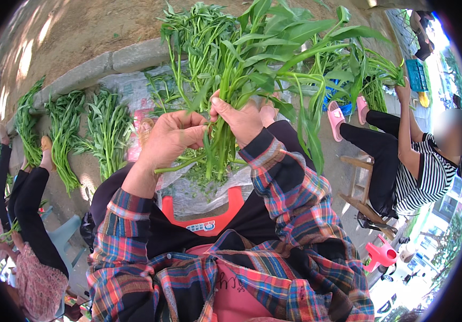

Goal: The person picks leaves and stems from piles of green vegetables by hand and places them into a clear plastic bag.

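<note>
A bunch of long-stemmed leafy greens (227, 88), resembling water spinach, is gripped around its stems by my right hand (237, 116). My left hand (178, 135) is beside it, thumb and fingertips pinched on a thin stem at the bunch's left edge. The cut stem ends point down toward my lap, and the leaves spread away and to the right. Beneath lies a clear plastic sheet (190, 201) with scattered leaf scraps (203, 181). A large heap of greens (199, 36) rests on the sheet beyond my hands.
Several bundles of greens (108, 133) lie at the left before a stone curb (90, 68). A red plastic stool (207, 225) shows between my legs. A person in a striped shirt (428, 173) sits at right, holding greens; people sit at left. A blue crate (416, 76) stands far right.
</note>
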The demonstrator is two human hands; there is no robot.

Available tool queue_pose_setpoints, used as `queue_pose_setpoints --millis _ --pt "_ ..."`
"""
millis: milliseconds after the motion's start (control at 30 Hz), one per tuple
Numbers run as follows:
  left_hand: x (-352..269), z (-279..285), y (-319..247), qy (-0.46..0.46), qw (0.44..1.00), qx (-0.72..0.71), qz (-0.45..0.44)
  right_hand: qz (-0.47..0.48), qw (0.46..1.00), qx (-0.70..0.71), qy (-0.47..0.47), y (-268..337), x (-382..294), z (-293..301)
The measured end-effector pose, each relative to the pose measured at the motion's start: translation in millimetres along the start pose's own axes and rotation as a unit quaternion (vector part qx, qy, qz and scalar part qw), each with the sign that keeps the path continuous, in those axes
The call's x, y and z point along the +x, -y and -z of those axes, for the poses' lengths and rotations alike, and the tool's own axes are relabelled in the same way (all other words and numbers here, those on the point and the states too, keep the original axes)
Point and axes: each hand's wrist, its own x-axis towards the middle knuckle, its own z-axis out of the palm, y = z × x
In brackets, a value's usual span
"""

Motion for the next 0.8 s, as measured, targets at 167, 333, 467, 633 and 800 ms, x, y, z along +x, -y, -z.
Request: queue_pose_setpoints --millis 167,333,467,633,800 --pt "-1 3 0 0.029 0.999 0.009 0.026 0.018 0.999 -0.004 -0.03 -5 2 6" --pt "-4 5 -1 0.019 0.997 0.056 0.046 -0.016 0.999 0.022 -0.022 2 1 2" --pt "-7 4 -5 0.023 0.997 0.077 0.02 -0.036 0.999 0.027 -0.023 5 1 0" --pt "-7 3 -2 0.005 0.997 0.075 -0.01 -0.043 0.998 0.022 -0.032 6 1 -1" --pt "1 -5 7 -0.026 0.998 0.045 -0.045 -0.054 0.996 0.052 -0.048 7 0 -4"
